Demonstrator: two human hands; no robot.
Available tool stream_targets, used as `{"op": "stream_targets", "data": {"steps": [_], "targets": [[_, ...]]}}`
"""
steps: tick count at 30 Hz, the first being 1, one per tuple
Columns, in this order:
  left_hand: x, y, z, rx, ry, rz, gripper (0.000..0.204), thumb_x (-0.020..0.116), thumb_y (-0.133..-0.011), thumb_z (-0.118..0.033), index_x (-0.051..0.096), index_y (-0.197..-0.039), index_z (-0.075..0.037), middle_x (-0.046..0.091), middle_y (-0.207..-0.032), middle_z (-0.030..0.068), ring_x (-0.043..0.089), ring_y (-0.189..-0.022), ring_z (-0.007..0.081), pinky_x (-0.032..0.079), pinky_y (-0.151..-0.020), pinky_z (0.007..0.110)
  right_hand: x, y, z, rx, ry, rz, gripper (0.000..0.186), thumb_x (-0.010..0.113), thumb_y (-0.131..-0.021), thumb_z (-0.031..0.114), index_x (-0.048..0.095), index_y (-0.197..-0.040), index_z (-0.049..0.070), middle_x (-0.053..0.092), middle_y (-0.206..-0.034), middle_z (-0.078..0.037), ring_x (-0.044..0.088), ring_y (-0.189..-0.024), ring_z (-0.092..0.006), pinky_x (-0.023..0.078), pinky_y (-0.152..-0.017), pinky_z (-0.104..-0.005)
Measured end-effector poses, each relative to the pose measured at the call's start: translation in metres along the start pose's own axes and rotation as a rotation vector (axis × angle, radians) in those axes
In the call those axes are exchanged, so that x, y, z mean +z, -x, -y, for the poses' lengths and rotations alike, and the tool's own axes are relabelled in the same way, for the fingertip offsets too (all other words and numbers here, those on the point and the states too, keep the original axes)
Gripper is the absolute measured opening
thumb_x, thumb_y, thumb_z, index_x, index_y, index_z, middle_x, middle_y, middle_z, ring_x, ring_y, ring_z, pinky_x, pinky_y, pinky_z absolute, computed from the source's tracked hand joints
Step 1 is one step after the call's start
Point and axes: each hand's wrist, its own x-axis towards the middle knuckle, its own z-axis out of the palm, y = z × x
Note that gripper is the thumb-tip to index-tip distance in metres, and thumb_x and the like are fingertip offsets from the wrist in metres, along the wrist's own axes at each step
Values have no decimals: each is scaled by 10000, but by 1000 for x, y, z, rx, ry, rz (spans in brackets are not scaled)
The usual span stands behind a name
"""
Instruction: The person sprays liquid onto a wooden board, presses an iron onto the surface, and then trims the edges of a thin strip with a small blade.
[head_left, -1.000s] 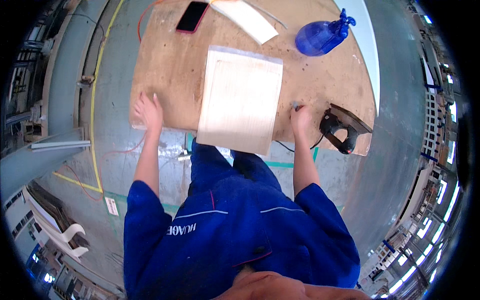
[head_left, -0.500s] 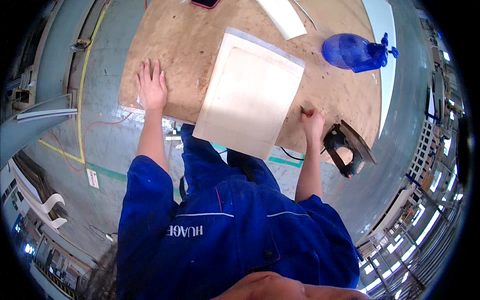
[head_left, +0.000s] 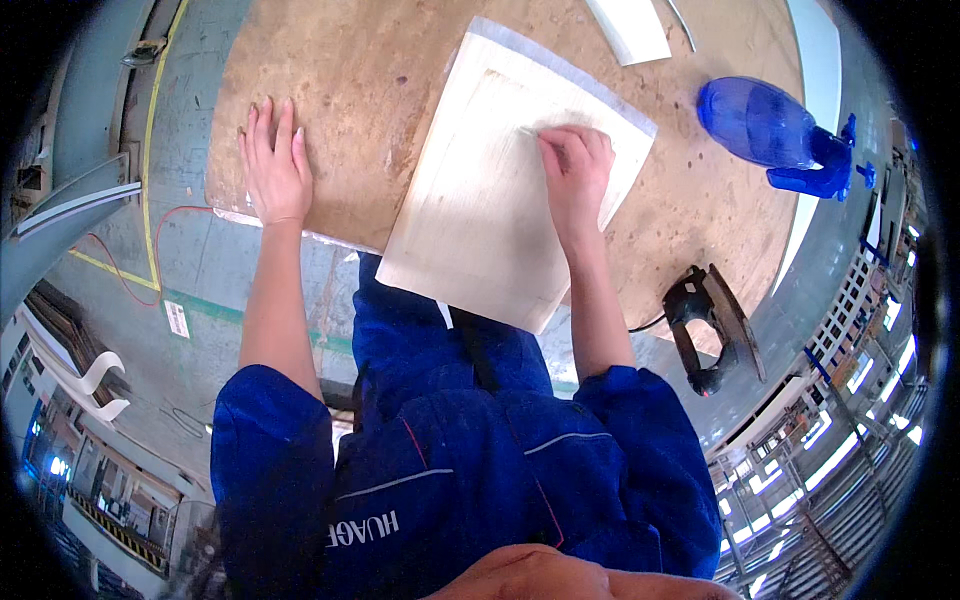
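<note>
A pale, veneer-like rectangular sheet (head_left: 465, 200) with a greyish strip along its far edge lies on the brown wooden tabletop (head_left: 350, 70), its near end reaching past the table's front edge. Over the right half of that sheet is my right hand (head_left: 580, 175), its fingers pinched together. A small light sliver shows at the fingertips, too small to name. My left hand (head_left: 275, 170) rests flat on the wood to the left of the sheet, fingers stretched and holding nothing.
A dark iron (head_left: 688, 290) stands at the table's right front, its cord running left. Beyond it lies a blue spray bottle (head_left: 755, 120). A curved white strip (head_left: 632, 32) and a thin rod (head_left: 682, 22) are at the far side. A white panel (head_left: 822, 75) borders the right.
My right hand has moved left and away from me, from the bare wood beside the sheet to above the sheet. The view has shifted slightly; my left hand stays flat on the table.
</note>
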Motion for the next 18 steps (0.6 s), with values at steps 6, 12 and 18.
{"op": "stream_targets", "data": {"steps": [6, 12, 18], "targets": [[2, -2, -1, 14, 2, -7, 393, 408, -923, -233, 428, -1308, -154, 369, -1361, 106, 307, -1278, 298, 213, -1064, 456, 8, -14, -6, -33, -52, 92, 84, 695, -685, 92, 652, -756, 106, 560, -714, -2, 488, -776, -191, 330, -707, -318], [3, 0, 0, 18, -7, -14, 395, 412, -921, -227, 427, -1310, -159, 363, -1367, 99, 302, -1283, 284, 211, -1065, 446, 14, -29, -14, -39, -67, 68, 43, 680, -701, 96, 668, -738, 114, 544, -687, -3, 483, -757, -189, 320, -700, -323], [3, 2, 0, 8, -21, -11, 394, 415, -921, -236, 429, -1308, -165, 367, -1367, 86, 302, -1285, 268, 213, -1068, 437, 9, 27, 8, -151, -6, 187, 34, 660, -712, 109, 645, -681, 104, 538, -677, -25, 484, -752, -210, 314, -715, -349]]}}
